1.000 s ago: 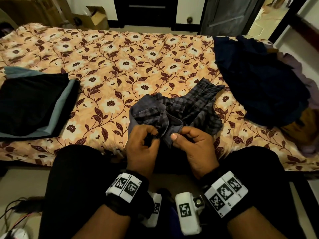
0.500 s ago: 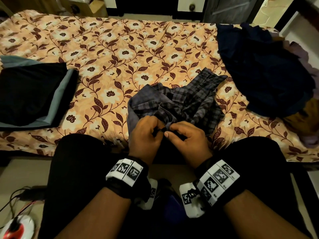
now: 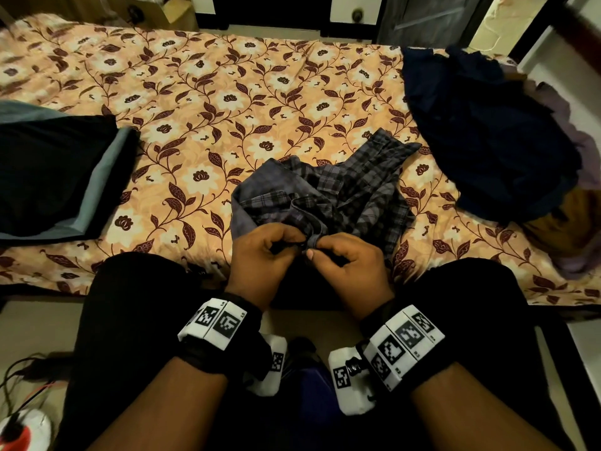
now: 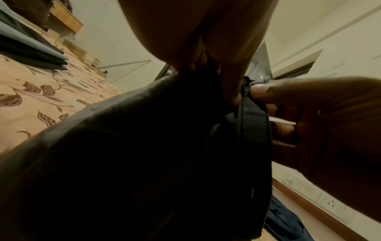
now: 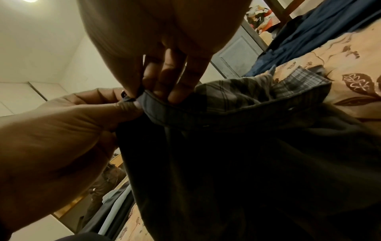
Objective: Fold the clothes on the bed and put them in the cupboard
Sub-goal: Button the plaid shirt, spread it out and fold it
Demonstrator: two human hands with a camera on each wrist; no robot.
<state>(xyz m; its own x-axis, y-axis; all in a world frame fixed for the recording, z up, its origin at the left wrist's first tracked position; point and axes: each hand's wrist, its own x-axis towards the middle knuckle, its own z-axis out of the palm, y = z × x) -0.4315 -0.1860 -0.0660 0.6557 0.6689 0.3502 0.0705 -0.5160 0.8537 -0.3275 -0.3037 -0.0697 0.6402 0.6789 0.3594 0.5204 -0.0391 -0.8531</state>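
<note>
Both the left hand (image 3: 265, 255) and right hand (image 3: 349, 266) pinch the shirt (image 3: 328, 196) edge at the bed's (image 3: 195, 92) near side; only the right wrist view shows the folded hem (image 5: 164, 107).

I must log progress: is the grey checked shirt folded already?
Not folded: the grey checked shirt lies crumpled on the bed, both hands pinching its edge.

On the bed (image 3: 201, 92), the shirt (image 3: 325, 193) lay at 6 o'clock, folded stack (image 3: 48, 170) at 9, clothes pile (image 3: 487, 141) at 3.
</note>
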